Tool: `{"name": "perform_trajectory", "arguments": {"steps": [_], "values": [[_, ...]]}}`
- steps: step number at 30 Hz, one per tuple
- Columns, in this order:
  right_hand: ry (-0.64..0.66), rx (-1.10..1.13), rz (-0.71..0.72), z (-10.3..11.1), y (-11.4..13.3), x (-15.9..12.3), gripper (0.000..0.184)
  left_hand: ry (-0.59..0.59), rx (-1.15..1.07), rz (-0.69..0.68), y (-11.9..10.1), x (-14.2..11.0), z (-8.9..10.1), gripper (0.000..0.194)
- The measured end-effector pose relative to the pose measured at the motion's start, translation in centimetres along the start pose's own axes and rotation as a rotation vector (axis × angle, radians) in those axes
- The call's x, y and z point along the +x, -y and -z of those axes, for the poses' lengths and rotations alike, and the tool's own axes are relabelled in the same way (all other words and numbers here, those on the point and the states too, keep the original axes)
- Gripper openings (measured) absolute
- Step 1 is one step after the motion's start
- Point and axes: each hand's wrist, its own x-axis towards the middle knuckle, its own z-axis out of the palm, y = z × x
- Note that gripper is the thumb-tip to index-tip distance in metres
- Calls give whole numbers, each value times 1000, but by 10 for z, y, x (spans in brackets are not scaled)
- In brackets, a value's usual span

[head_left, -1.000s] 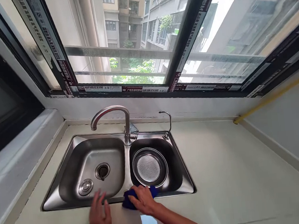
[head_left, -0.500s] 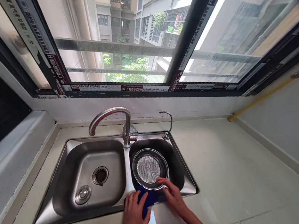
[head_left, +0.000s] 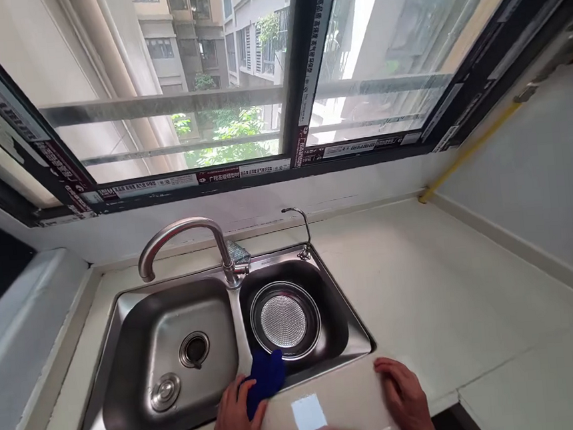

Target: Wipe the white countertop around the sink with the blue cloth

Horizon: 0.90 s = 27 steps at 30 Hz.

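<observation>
While the left hand [head_left: 234,420] presses a dark blue cloth [head_left: 264,377], fingers seemingly clamped on it (sink rim), the right hand [head_left: 405,395] rests flat, fingers apart, on the pale stone bench [head_left: 424,296].

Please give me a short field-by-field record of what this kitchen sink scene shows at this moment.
Setting: double-bowl steel sink set in a pale countertop under a window
Left hand: on the sink's front rim, pressing a blue cloth
Right hand: flat on the countertop edge, right of the sink, holding nothing
Left bowl: open drain, loose drain plug beside it
Right bowl: round mesh strainer basket
Fittings: curved faucet, small thin tap
</observation>
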Motion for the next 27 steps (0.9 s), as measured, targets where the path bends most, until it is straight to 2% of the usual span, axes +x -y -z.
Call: {"name": "perform_trajectory", "arguments": {"steps": [4, 8, 14, 16, 19, 21, 27], "values": [[-18, -46, 5, -4, 8, 4, 18, -29, 35, 95, -10, 4, 10, 34], [-16, -51, 39, -2, 9, 4, 17, -54, 99, 153, -8, 19, 15, 34], [-2, -70, 48, -1, 13, 6, 15, 51, -5, 135, -1, 37, 21, 45], [7, -78, 40, -1, 14, 6, 15, 74, -55, 149, 1, 45, 21, 43], [13, -83, 34, 0, 15, 6, 16, 98, -91, 138, 6, 61, 18, 33], [8, -83, 34, -1, 14, 6, 15, 93, -102, 133, 8, 73, 13, 35], [17, -84, 33, -1, 13, 5, 15, -64, -115, 162, 6, 112, -4, 47]]}}
